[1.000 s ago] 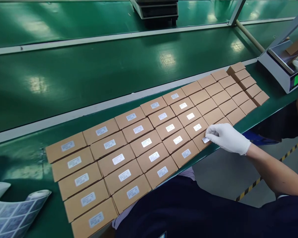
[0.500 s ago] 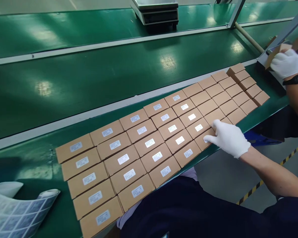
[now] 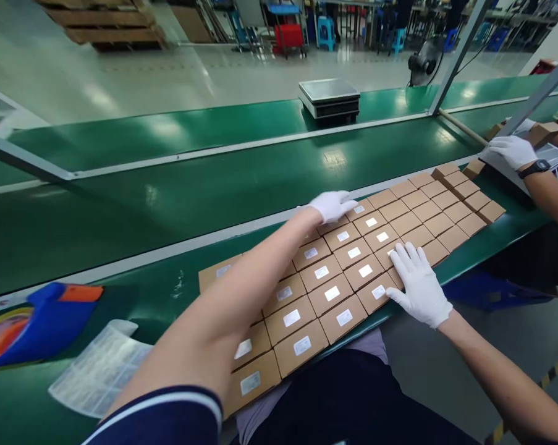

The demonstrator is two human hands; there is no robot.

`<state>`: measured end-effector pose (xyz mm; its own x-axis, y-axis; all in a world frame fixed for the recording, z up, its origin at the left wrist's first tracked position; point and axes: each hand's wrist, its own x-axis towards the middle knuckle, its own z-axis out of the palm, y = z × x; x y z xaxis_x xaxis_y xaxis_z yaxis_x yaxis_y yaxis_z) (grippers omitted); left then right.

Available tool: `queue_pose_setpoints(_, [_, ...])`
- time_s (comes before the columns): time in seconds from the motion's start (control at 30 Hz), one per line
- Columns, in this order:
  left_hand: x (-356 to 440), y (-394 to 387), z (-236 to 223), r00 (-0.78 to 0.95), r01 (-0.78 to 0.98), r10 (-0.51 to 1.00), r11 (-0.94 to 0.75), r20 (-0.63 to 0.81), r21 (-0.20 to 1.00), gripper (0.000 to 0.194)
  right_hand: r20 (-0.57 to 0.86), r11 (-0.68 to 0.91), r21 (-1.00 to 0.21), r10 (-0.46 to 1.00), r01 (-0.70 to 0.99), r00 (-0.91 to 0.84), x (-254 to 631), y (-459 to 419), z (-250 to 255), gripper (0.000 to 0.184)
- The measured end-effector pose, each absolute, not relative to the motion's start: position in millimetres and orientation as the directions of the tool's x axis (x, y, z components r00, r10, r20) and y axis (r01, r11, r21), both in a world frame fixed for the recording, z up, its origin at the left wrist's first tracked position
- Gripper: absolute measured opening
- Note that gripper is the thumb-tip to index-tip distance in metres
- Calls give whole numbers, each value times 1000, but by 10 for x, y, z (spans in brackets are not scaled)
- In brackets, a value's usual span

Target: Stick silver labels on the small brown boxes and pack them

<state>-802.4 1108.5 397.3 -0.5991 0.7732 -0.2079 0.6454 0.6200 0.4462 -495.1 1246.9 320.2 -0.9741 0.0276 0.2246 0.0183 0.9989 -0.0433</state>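
Rows of small brown cardboard boxes (image 3: 331, 293) lie side by side on the green worktop. Those nearer the left carry white printed labels (image 3: 301, 345); the ones farther right have plain tops. My left hand (image 3: 332, 206), in a white glove, reaches across to the back row, its fingers stretched out over a labelled box there. At the front row, my right hand (image 3: 420, 287), gloved in white too, rests with fingers spread on the boxes by the last labels. Neither hand grips anything. My left forearm hides part of the labelled boxes.
A label sheet (image 3: 100, 371) curls on the worktop at left, near a blue bin (image 3: 51, 321) with orange parts. Across the green belt (image 3: 167, 216) stands a scale (image 3: 329, 99). At right, a co-worker's gloved hands (image 3: 513, 151) handle a box beside metal posts (image 3: 459, 55).
My left hand has come into view and reached over to the back row. My right hand has spread its fingers at the front row. The view has tilted up and shifted left.
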Motion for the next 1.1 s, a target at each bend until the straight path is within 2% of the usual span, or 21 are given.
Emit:
queue_pose_setpoints(0.17, [-8131,11522,3701,-489,655,808,589,-329,474,59,242,996,-61,76,63,-967,-4985,12358,3107,98])
queue_pose_setpoints(0.37, [-8230,11037,3575,-477,626,811,585,-340,517,67,197,989,-136,81,55,-977,-4989,12014,3159,98])
queue_pose_setpoints(0.5, [-8273,10915,3594,-481,596,790,612,-380,519,68,175,984,-167,89,60,-980,-5007,11997,3169,86])
queue_pose_setpoints(0.63, [-8295,11034,3585,-483,579,787,617,-385,533,67,186,954,-213,252,212,-950,-5059,12085,3185,67])
queue_pose_setpoints(0.73, [-8294,11116,3591,-483,575,785,619,-388,535,66,172,919,-231,362,319,-916,-5130,12076,3215,68])
queue_pose_setpoints(0.83, [-8242,11148,3650,-504,564,768,640,-396,523,65,140,867,-242,476,436,-868,-5215,12020,3243,75])
queue_pose_setpoints(0.93, [-8138,11183,3778,-539,553,756,650,-371,521,61,144,828,-310,526,467,-838,-5272,12006,3281,72])
queue_pose_setpoints(1.0, [-8077,11204,3935,-567,546,752,649,-336,529,57,200,823,-350,532,447,-823,-5290,12037,3359,69])
queue_pose_setpoints(1.1, [-8027,11109,4371,-634,536,738,635,-231,556,57,359,864,-347,483,366,-799,-5315,12085,3631,70])
